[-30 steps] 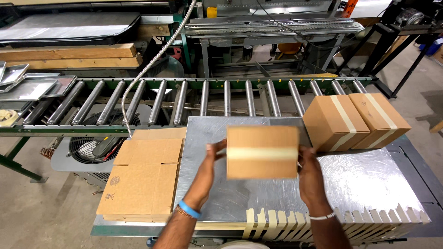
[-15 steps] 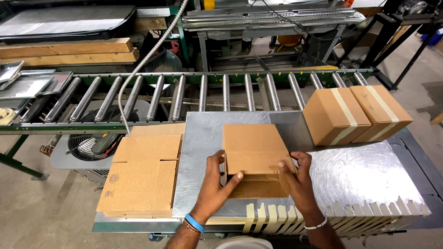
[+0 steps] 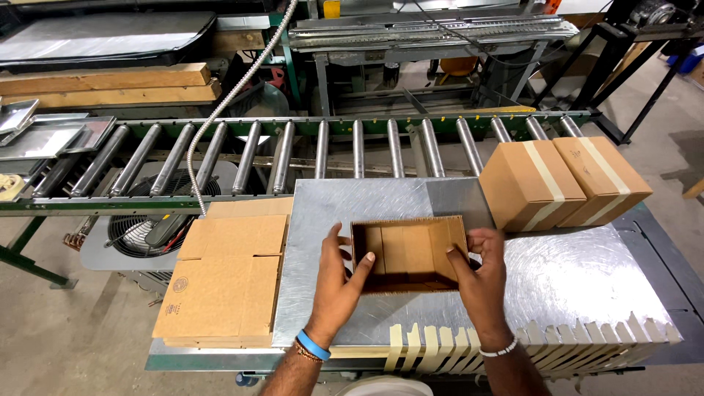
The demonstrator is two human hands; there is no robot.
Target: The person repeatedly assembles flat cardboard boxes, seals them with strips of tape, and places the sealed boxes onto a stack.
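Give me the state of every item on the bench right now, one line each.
Open box: open side up, empty, on the metal bench.
Left hand: grip on the open box's left wall.
Right hand: grip on its right wall.
Two sealed boxes: closed, taped, side by side.
Flat cartons: folded flat, stacked.
Tape strips: stuck along the front edge.
Roller conveyor: nothing on the rollers.

Packing workshop: roller conveyor [image 3: 323,150], taped cartons [image 3: 565,180].
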